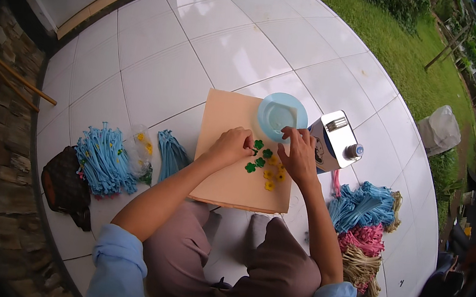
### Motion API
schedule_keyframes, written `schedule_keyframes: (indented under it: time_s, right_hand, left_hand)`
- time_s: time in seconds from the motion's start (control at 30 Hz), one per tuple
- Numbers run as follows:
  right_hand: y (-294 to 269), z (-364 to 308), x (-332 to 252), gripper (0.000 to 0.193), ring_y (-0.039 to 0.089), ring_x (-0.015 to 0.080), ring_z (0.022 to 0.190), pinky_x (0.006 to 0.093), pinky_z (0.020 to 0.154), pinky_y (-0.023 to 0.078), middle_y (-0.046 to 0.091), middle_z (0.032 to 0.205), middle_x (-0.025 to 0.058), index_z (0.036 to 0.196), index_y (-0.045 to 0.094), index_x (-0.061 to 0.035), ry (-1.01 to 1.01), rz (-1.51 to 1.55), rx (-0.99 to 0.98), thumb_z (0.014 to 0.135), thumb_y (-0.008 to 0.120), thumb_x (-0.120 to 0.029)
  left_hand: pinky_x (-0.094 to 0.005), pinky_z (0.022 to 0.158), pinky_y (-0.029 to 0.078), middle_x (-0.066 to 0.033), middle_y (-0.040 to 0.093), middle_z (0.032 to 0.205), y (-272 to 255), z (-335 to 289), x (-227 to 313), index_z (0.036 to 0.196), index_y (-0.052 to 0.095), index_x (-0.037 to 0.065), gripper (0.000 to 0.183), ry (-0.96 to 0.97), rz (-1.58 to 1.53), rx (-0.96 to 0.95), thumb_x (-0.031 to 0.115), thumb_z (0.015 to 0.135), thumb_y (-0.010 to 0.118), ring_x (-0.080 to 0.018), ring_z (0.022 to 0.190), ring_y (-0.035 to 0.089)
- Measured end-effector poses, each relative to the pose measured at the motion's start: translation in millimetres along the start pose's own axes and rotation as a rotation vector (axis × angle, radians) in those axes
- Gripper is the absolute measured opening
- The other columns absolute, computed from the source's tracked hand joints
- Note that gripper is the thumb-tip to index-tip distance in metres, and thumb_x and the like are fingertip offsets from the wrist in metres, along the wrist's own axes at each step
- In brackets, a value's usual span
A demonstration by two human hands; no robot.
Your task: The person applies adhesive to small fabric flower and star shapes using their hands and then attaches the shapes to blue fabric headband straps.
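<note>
A tan board (227, 115) lies in front of my knees. Small green flower-shaped pieces (251, 167) and yellow flower-shaped pieces (269, 185) are scattered on it. My left hand (232, 147) is closed in a pinch at the edge of the green pieces; what lies between its fingertips is too small to make out. Thumb and fingers apart, my right hand (300, 157) hovers by the near right rim of a light blue plate (264, 107). The plate sits at the board's far right corner with something pale and translucent inside.
A rectangular metal can (339, 139) with a cap stands right of the plate. Blue bundles (105, 157) and a clear bag (139, 152) of flower pieces lie left, beside a dark bag (64, 181). Blue, pink (363, 238) and beige bundles (361, 262) are piled right.
</note>
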State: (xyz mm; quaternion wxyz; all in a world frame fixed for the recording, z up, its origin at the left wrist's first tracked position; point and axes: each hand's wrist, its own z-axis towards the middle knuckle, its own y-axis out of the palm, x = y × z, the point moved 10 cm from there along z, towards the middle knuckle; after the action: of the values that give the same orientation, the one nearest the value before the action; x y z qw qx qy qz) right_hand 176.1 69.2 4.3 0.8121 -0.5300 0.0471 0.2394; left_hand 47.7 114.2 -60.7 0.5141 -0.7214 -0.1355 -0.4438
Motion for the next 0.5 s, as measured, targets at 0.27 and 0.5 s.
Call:
schedule_keyframes:
  time_s: [0.27,0.5]
  right_hand:
    - [3,12,9,0.03,0.044,0.0277,0.103,0.0417,0.087,0.035,0.05,0.105,0.0082,0.098,0.061,-0.0104,0.027,-0.203,-0.02,0.071,0.057,0.001]
    - [4,11,15,0.025,0.044,0.027,0.105,0.0423,0.089,0.035,0.05,0.105,0.0079,0.089,0.066,-0.0111,0.064,-0.253,0.026,0.069,0.056,0.001]
  left_hand:
    - [-0.025,0.066,0.052,-0.0066,0.066,0.074,-18,13,-3,0.078,0.059,0.002,0.015,-0.1,-0.208,0.068,0.01,0.073,0.07,-0.0134,0.07,0.064]
    - [-0.0229,0.064,0.052,-0.0067,0.067,0.077,-28,10,17,0.084,0.061,0.001,0.011,-0.044,-0.374,0.145,0.007,0.077,0.066,-0.0117,0.068,0.064]
